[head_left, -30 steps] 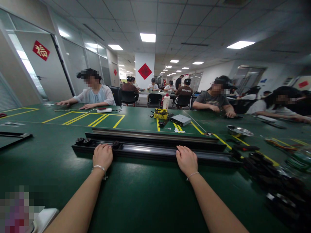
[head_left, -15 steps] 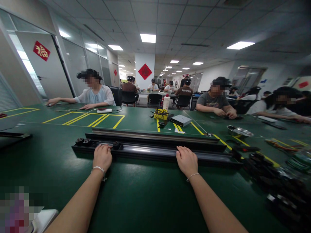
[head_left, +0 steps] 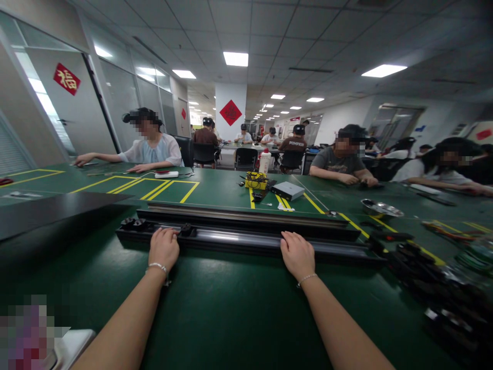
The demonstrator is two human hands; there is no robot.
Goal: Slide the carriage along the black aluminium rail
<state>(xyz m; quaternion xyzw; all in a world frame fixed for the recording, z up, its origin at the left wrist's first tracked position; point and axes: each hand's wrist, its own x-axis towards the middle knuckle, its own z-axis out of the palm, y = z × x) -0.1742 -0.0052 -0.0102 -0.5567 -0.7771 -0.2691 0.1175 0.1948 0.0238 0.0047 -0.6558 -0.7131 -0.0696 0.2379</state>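
A long black channel (head_left: 239,238) with a shiny inner surface lies crosswise before me on the green table. My left hand (head_left: 164,250) is closed over its near edge toward the left end, beside a small black fitting (head_left: 187,229) inside the channel. Closer to that end sit more black fittings (head_left: 133,223). My right hand (head_left: 297,254) grips the same near edge right of the middle, its fingertips bent over the rim. Directly behind lies a second long dark rail (head_left: 246,215), parallel to the first. What lies beneath my fingers is hidden.
A dark flat panel (head_left: 57,211) reaches in from the left. Black parts (head_left: 419,272) and a clear bottle (head_left: 473,259) crowd the right side. Farther back are a metal bowl (head_left: 381,208), a grey box (head_left: 287,190) and a yellow holder (head_left: 256,180). Several people sit around.
The dark panel at the left has come farther in over the table and now covers more of it. My hands and the channel have stayed in place.
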